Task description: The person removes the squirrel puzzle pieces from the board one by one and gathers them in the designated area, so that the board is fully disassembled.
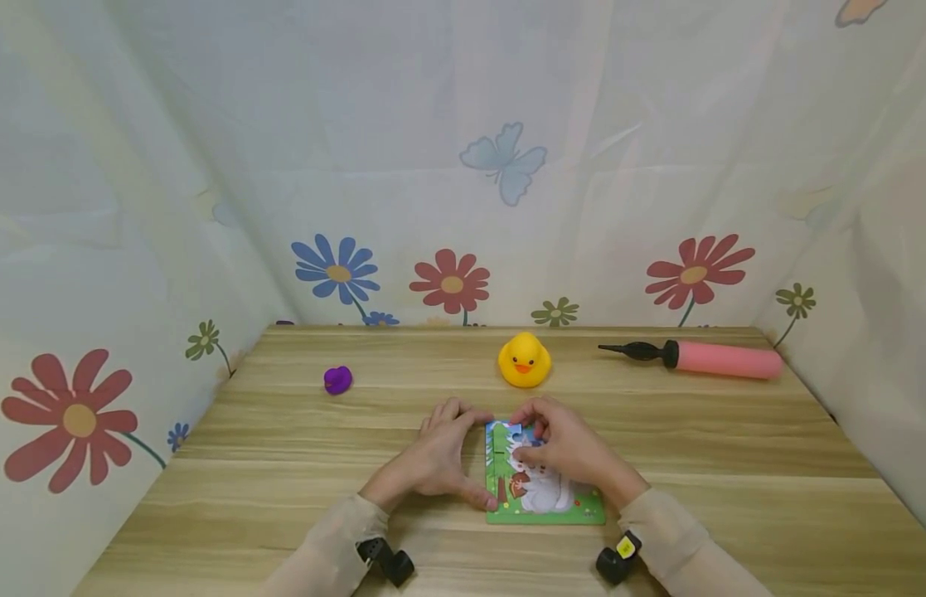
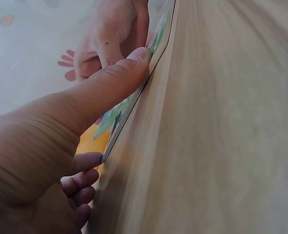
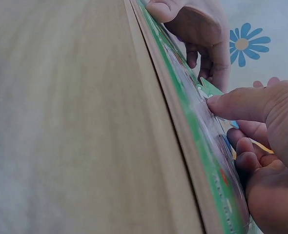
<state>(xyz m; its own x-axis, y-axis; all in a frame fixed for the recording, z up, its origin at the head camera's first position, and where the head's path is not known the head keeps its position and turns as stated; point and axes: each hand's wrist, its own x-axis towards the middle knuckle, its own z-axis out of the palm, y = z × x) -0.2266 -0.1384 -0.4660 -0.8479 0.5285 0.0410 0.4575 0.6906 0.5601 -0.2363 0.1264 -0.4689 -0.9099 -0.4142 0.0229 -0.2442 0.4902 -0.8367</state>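
Observation:
A small jigsaw puzzle board [image 1: 545, 516], with a white animal, a green tree and grass on it, lies flat on the table. My left hand [image 1: 440, 456] holds its left side, thumb on the near left corner and index finger at the far left corner. Over the board's upper part, my right hand [image 1: 570, 448] pinches a green and blue puzzle piece [image 3: 210, 88] between thumb and fingers. The piece stands tilted up from the board in the right wrist view. Whether its lower edge touches the board is hidden by the fingers.
Behind the board sits a yellow rubber duck [image 1: 524, 361]. A small purple duck [image 1: 338, 380] is at the back left, and a pink hand pump [image 1: 727, 359] with a black nozzle lies at the back right. A flower-printed curtain [image 1: 403, 166] surrounds the wooden table [image 1: 283, 497].

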